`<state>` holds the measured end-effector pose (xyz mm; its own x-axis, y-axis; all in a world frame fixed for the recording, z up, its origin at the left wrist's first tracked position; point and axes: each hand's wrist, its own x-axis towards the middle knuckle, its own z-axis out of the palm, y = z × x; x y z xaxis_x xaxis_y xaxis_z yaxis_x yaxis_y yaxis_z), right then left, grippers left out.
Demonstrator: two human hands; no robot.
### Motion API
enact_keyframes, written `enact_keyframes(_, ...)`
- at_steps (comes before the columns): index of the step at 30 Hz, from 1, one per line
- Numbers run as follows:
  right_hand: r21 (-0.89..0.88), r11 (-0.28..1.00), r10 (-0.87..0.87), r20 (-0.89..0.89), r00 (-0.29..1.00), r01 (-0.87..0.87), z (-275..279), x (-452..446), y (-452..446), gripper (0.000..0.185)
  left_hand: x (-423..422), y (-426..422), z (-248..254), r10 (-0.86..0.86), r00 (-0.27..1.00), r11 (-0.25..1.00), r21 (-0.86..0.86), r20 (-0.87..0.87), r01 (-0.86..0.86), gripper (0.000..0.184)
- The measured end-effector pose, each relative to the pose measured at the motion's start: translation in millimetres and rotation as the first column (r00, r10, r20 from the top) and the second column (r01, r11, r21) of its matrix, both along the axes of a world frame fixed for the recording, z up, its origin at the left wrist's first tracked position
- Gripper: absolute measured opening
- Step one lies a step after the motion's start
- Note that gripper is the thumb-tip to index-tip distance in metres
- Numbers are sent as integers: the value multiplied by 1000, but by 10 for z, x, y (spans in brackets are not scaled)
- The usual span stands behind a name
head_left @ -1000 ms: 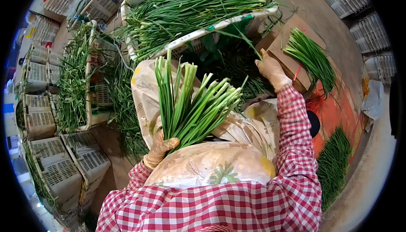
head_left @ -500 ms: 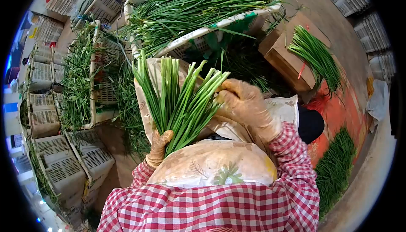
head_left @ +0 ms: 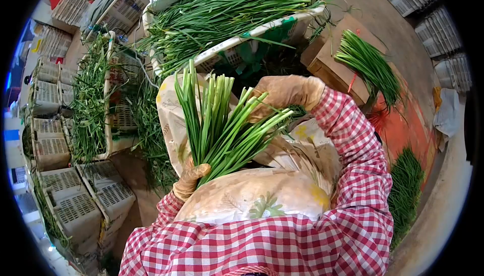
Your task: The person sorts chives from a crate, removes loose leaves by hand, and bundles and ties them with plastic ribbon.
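Observation:
My gloved left hand (head_left: 190, 179) is closed around the lower part of a fanned-out bunch of garlic chives (head_left: 222, 135), held above my lap. The pale cut ends point up and away from me. My gloved right hand (head_left: 290, 93) is at the far right side of the bunch, close against the pale stems. Its fingers bend in behind them, and the fingertips are hidden, so what they pinch cannot be made out. Under the bunch, a stained, leaf-printed apron (head_left: 252, 193) covers my lap.
Ahead stands a white crate (head_left: 217, 49) heaped with chives. A tied bundle of chives (head_left: 368, 64) lies on a cardboard box (head_left: 338, 77) to the right. More greens (head_left: 407, 190) lie on the floor at right. Crates (head_left: 70, 200) and leaf trimmings (head_left: 91, 105) fill the left.
My right hand has moved up and slightly left, going behind the stems, with its elbow swung outward. The right-hand stems now spread farther right. My left hand keeps its hold.

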<state>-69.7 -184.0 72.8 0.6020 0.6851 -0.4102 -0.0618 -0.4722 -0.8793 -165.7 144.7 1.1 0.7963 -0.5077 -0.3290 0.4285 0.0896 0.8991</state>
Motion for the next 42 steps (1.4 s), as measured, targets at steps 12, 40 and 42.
enact_keyframes(12,517,318,-845,-225,485,795,-218,-483,-702,54,-65,214,-306,165,904,938,-220,-395,-267,58)
enact_keyframes(40,-319,843,-276,433,858,433,-322,-688,290,45,185,164,-304,-22,995,987,-159,-94,6,68)
enact_keyframes(42,-462,842,-154,289,945,279,-340,-690,288,31,140,162,-338,-116,991,967,-233,-66,97,69)
